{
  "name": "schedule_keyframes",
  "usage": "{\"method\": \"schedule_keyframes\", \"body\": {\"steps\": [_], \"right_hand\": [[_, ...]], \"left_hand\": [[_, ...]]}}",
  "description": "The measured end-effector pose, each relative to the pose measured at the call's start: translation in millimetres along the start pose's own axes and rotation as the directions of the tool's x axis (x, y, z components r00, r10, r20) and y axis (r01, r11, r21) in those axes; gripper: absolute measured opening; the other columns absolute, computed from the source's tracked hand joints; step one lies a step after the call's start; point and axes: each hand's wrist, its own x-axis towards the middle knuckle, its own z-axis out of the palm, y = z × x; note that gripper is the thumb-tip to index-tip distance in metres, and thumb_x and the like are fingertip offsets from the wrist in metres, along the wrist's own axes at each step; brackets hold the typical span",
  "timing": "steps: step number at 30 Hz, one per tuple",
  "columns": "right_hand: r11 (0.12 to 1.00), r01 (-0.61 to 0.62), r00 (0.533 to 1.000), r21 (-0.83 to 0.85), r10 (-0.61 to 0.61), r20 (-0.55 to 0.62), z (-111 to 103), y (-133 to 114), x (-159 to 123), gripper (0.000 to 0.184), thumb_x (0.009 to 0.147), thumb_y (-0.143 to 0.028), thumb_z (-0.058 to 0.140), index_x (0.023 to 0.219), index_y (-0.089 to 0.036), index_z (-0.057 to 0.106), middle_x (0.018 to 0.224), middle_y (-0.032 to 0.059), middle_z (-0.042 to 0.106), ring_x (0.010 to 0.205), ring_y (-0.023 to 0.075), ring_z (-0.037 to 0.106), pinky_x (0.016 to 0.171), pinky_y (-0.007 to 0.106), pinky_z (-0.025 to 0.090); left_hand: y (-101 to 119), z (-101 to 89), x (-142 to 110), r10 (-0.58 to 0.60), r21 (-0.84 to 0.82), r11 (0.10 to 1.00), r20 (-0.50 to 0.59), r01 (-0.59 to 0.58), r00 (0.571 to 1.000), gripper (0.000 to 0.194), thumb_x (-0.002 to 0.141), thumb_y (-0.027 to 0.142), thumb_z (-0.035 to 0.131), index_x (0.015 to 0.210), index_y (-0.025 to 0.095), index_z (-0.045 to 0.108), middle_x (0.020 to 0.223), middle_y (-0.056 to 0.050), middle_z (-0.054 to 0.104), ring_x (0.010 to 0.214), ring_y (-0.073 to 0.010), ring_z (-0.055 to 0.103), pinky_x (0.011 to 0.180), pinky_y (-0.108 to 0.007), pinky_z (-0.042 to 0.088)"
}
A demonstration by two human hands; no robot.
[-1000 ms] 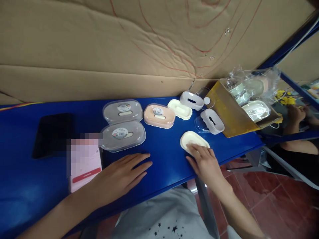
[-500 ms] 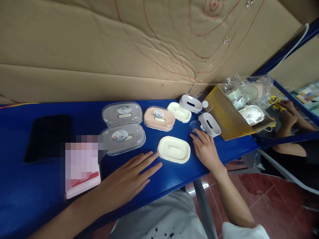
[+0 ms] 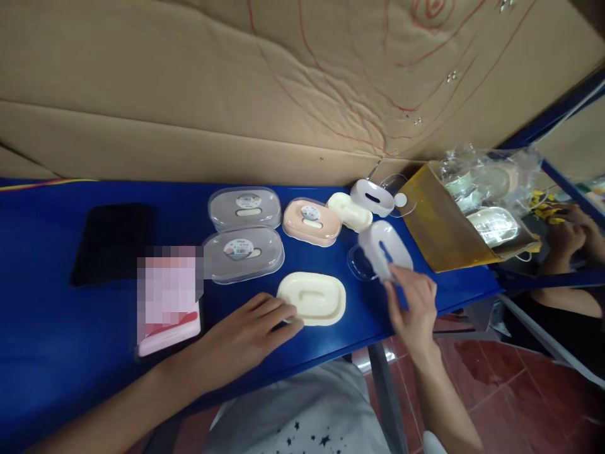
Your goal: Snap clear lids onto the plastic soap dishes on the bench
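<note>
My left hand [image 3: 258, 325] grips the left end of a cream oval tray [image 3: 328, 302] with a raised bar in its middle. The fingers are curled at its rim, and the thumb side is partly hidden. My right hand [image 3: 416, 306] pinches the near edge of a pale grey oval shell [image 3: 394, 243] with a long slot, which is tilted above the table. Partly behind the shell lies a clear plastic cover [image 3: 360, 265]. Another cream tray [image 3: 347, 211] and a second slotted shell [image 3: 366, 189] lie farther back.
Two grey lidded boxes [image 3: 243, 252] and a pink one [image 3: 312, 221] stand left of centre on the blue table. A carton [image 3: 435, 221] of plastic-wrapped pieces is at the right. A dark flat object [image 3: 111, 243] and a pink packet [image 3: 172, 337] lie left. Another person's hands [image 3: 574, 230] show far right.
My right hand has taken hold of the near slotted shell and lifted it off the table. My left hand has closed on the cream tray, which has shifted toward me and left.
</note>
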Motion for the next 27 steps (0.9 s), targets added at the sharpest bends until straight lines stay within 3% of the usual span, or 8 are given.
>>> {"method": "schedule_keyframes", "body": {"steps": [2,5,9,13,18,21,24,27], "right_hand": [[0.984,0.109,0.989,0.139,-0.121,0.082,-8,-30,-12,0.066,0.108,-0.012,0.062,0.168,-0.037,0.05,0.129,0.0067,0.083,0.117,0.0305,0.079,0.108,0.054,0.052],[0.928,0.224,0.946,0.297,-0.281,0.162,-9,-55,-20,0.074,0.109,-0.007,0.057,0.175,-0.035,0.04,0.129,0.004,0.084,0.121,0.0268,0.079,0.112,0.052,0.051],[0.873,0.261,0.912,0.412,-0.363,0.192,4,-56,-13,0.06,0.112,-0.009,0.052,0.169,-0.026,0.05,0.131,0.0055,0.084,0.127,0.0232,0.076,0.111,0.046,0.056],[0.832,0.278,0.886,0.481,-0.416,0.206,17,-59,-7,0.046,0.114,-0.011,0.049,0.157,-0.022,0.061,0.134,0.0077,0.083,0.134,0.0222,0.073,0.116,0.046,0.057],[0.82,0.293,0.854,0.492,-0.455,0.251,23,-57,-5,0.046,0.115,-0.014,0.05,0.159,-0.024,0.059,0.141,0.0066,0.08,0.142,0.0218,0.069,0.12,0.046,0.056],[0.892,0.24,0.892,0.384,-0.359,0.276,21,-26,4,0.054,0.115,-0.019,0.054,0.168,-0.029,0.05,0.156,0.0086,0.071,0.154,0.0244,0.06,0.129,0.053,0.048],[0.987,0.048,0.932,0.155,-0.1,0.348,15,14,12,0.061,0.117,-0.024,0.047,0.176,-0.033,0.036,0.177,0.0126,0.048,0.17,0.0321,0.037,0.134,0.065,0.036],[0.999,-0.029,0.886,0.034,0.01,0.464,6,34,12,0.064,0.118,-0.038,0.049,0.179,-0.036,0.03,0.178,0.0152,0.044,0.17,0.0372,0.035,0.134,0.072,0.03]], "left_hand": [[-3,-2.3,-4,0.01,0.009,1.0,-0.039,-0.009,0.999,0.044,0.102,-0.004,0.05,0.13,0.023,0.072,0.124,-0.006,0.077,0.106,-0.0229,0.071,0.097,-0.037,0.057],[-7,-0.7,-9,-0.074,0.031,0.996,-0.155,0.08,0.985,0.031,0.112,0.015,0.054,0.137,0.024,0.069,0.137,-0.012,0.071,0.119,-0.0282,0.07,0.104,-0.044,0.06],[-9,7.0,-12,-0.161,0.07,0.982,-0.195,0.177,0.968,0.048,0.115,0.041,0.059,0.157,0.019,0.057,0.159,-0.023,0.057,0.143,-0.0395,0.063,0.114,-0.056,0.06],[-8,14.1,-14,-0.199,0.059,0.976,-0.174,0.211,0.964,0.055,0.116,0.046,0.054,0.163,0.018,0.051,0.168,-0.025,0.05,0.148,-0.0405,0.061,0.113,-0.054,0.062],[-10,16.0,-16,-0.191,0.041,0.979,-0.131,0.198,0.973,0.041,0.115,0.041,0.057,0.149,0.019,0.062,0.171,-0.023,0.049,0.151,-0.041,0.06,0.118,-0.056,0.06],[-10,14.6,-16,-0.186,0.027,0.981,-0.126,0.191,0.974,0.039,0.113,0.034,0.059,0.149,0.019,0.062,0.173,-0.023,0.047,0.151,-0.042,0.06,0.117,-0.058,0.06],[-8,12.1,-15,-0.209,-0.025,0.978,-0.123,0.208,0.97,0.039,0.109,0.025,0.06,0.148,0.018,0.062,0.174,-0.023,0.044,0.151,-0.0418,0.06,0.119,-0.059,0.059],[-7,10.1,-14,-0.224,-0.073,0.974,-0.133,0.216,0.965,0.042,0.107,0.02,0.059,0.148,0.018,0.061,0.174,-0.021,0.045,0.151,-0.0404,0.059,0.12,-0.057,0.059]]}}
